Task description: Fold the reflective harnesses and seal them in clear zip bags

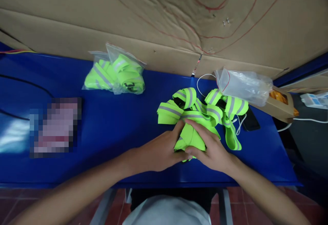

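A folded bundle of neon-yellow reflective strap [191,137] is gripped from both sides near the front of the blue table. My left hand [167,148] closes on its left side, and my right hand [208,146] wraps its right side with the fingers over the top. The thumbs come close together at the near end. Just beyond lies a loose heap of the same strap [191,96] with grey reflective stripes, partly behind my hands. More looped strap [234,107] spreads to the right, one loop hanging toward me.
Two clear bags of strap [116,76] stand at the back left of the blue table [115,126]. A blurred-out object [56,126] lies at the left. Clear plastic bags [246,83], a cardboard box [282,105], a white cable and a black phone [249,119] are at the right. A cardboard wall [153,23] rises behind.
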`<state>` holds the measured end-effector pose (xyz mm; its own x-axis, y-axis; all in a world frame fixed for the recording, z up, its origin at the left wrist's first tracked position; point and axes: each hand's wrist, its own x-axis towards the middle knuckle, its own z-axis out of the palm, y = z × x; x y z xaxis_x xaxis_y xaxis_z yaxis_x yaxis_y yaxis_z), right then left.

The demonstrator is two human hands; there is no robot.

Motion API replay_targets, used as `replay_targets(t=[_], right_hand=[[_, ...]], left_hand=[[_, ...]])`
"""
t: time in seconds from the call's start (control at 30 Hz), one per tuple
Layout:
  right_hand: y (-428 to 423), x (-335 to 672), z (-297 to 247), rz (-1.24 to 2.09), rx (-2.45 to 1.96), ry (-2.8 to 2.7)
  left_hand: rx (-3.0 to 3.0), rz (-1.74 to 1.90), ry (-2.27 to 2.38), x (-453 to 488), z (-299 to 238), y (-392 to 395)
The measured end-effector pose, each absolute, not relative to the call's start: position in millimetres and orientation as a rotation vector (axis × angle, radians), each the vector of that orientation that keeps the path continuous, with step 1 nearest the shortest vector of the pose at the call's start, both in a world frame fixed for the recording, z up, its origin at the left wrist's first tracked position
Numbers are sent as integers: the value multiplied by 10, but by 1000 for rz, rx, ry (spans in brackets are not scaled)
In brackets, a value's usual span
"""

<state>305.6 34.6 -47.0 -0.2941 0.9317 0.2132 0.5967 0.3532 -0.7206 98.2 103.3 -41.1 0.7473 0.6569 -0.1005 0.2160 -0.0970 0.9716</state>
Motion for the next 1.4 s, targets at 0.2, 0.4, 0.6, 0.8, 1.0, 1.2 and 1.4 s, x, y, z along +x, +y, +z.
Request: replay_targets(t=[0.2, 0.4, 0.6, 0.8, 1.0, 1.2, 1.4], right_hand=[[345, 3039, -398, 741, -1314, -1843], [321, 3060, -410, 904, -1197, -1760], [305, 3076, -503, 836, -1211, -1710], [348, 3055, -518, 1007, -1183, -1631], [303, 3075, -461, 357, -1167, -1814], [280, 2978, -471, 301, -1448, -1981], [322, 3015, -549, 332, -1482, -1883]], left_hand=[[1954, 482, 642, 1013, -447, 1163], [1892, 587, 385, 1026, -575, 1159], [1658, 397, 421, 1029, -487, 1060], [1536, 348, 469, 1044, -468, 1042], [1472, 488, 540, 1094, -470, 1027], [1626, 625, 614, 1093, -499, 1062], [1893, 688, 673, 1108, -544, 1065]])
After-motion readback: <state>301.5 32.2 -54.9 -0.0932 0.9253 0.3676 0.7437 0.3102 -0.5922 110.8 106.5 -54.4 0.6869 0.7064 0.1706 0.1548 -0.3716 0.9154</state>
